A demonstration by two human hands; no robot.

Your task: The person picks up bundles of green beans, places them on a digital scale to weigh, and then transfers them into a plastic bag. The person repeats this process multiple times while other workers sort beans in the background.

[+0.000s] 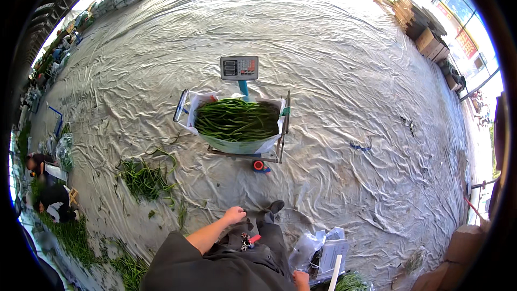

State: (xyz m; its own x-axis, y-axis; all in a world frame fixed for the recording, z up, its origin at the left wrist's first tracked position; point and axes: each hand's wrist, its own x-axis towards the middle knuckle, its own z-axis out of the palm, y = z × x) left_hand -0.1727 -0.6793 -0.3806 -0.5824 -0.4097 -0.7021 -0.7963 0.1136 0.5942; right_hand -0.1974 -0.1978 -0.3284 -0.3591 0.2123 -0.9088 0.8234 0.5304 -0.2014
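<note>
My left hand [235, 215] is closed in front of my body, above my dark trousers. A small dark spot shows at its fingertips, too small to name. Low in the view, my right hand [300, 278] hangs with curled fingers beside a clear plastic bag [304, 250] and a pale box [331, 256]; whether it grips anything is hidden. Ahead of me stands a platform scale with a grey display [239, 68] on a blue post. On it, a metal frame [284, 129] surrounds a white plastic liner [237, 146] full of long, thin green vegetables [237, 121], peppers or beans.
A red and blue tape roll [259, 166] lies before the scale. Loose green vegetables [142, 178] are heaped on the wrinkled floor sheet [344, 75]. Far left, a person [56, 199] sits low by more greens. Cardboard boxes [431, 43] stand far right; a white stick [336, 272] is near my right hand.
</note>
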